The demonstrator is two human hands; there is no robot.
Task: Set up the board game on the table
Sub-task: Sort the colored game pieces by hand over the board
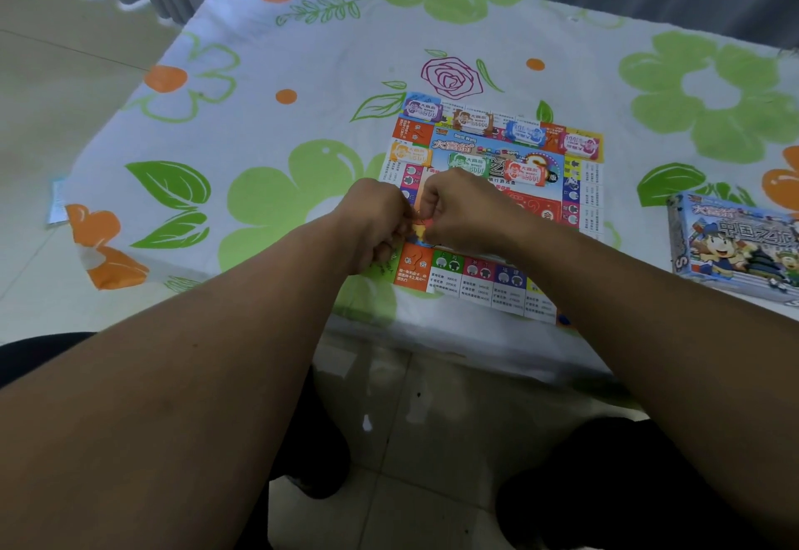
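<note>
The left hand (pixel 376 225) and the right hand (pixel 458 212) meet knuckle to knuckle just above the near left part of the game board (pixel 488 279). Both have the fingers curled and pinch between them a small orange piece (pixel 421 227); what it is exactly I cannot tell, because it is mostly hidden. Probably the two hands work together because the piece must be opened or separated before it goes on the board. The board lies flat and unfolded near the front edge of the bench (pixel 302 74), within easy reach. On it, bundles of play money (pixel 525 173) sit apart by colour along the far edge and in the middle, I think so that each value is found quickly. The game box (pixel 730 247) lies well to the right, out of the way.
</note>
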